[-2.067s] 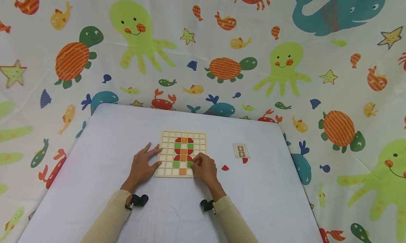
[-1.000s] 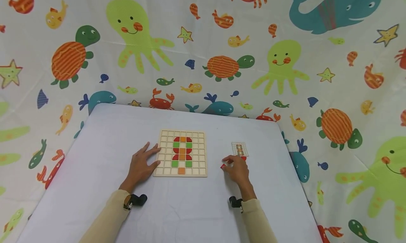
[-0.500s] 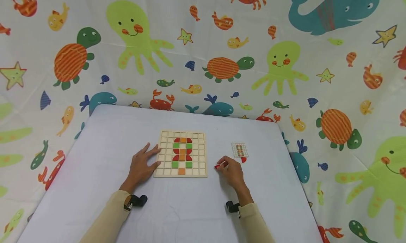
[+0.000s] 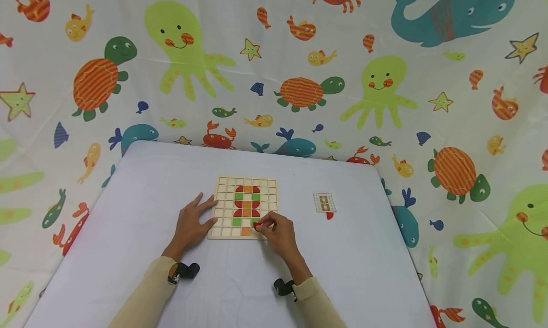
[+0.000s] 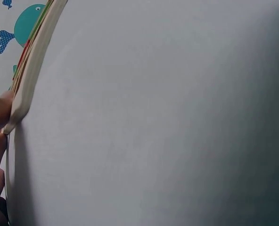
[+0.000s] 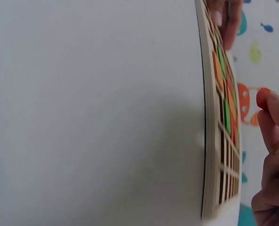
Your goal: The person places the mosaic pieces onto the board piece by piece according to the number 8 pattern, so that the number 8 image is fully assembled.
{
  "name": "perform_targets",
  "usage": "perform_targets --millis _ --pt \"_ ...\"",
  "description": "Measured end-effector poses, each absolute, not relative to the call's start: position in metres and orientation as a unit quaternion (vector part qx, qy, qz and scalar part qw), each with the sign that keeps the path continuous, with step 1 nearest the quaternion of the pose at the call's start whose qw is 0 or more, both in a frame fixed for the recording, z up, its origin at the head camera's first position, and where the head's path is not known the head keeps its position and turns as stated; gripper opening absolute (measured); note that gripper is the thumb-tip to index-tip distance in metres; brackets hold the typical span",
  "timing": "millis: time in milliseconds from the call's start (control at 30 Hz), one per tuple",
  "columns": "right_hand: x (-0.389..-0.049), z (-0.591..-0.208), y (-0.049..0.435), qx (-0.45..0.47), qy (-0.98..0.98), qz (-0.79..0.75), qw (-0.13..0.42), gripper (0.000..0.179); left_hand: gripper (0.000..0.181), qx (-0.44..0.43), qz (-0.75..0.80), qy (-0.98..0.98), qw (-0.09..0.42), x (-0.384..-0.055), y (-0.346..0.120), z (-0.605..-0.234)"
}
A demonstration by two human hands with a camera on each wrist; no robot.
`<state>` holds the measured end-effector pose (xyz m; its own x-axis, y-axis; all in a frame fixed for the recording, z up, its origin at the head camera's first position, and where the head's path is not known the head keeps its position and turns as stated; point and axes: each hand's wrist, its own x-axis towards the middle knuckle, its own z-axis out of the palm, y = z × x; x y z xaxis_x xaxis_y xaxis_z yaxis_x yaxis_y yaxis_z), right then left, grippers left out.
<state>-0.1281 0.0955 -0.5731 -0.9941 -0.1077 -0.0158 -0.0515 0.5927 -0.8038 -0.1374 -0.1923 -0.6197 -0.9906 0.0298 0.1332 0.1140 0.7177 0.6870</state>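
A wooden grid board (image 4: 269, 194) lies on the white table, with red, green and orange tiles set in its middle columns. My left hand (image 4: 192, 222) rests at the board's left edge, fingers spread and fairly straight; the left wrist view shows its thumb and fingertips touching the board's rim (image 5: 24, 101). Between thumb and fingertips, my right hand (image 4: 280, 232) pinches a red quarter-circle tile (image 6: 263, 99), held above the lower part of the board. Beside the orange tile (image 4: 246, 231) in the bottom row, the right hand hides some cells.
To the right of the board lies a small pattern card (image 4: 325, 203) with a gridded picture. One more red quarter-circle tile (image 4: 329, 215) sits at the card's lower edge. Behind the table (image 4: 359, 252) hangs a sea-animal printed cloth (image 4: 265, 56).
My right hand left the green tile on the board, went right, picked up a red tile from the table and carried it left over the board. The left hand has stayed put.
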Motion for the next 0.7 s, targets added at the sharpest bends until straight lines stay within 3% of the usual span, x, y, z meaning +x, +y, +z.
perform_targets --millis 333,700 --pt "-0.124 -0.584 0.045 -0.062 0.909 -0.41 0.046 0.013 0.057 -0.039 -0.371 -0.927 0.041 -0.138 -0.193 -0.618" --pt "-0.128 -0.587 0.031 -0.059 0.932 -0.356 0.036 0.014 0.057 -0.042 -0.372 -0.926 0.047 -0.139 -0.194 -0.619"
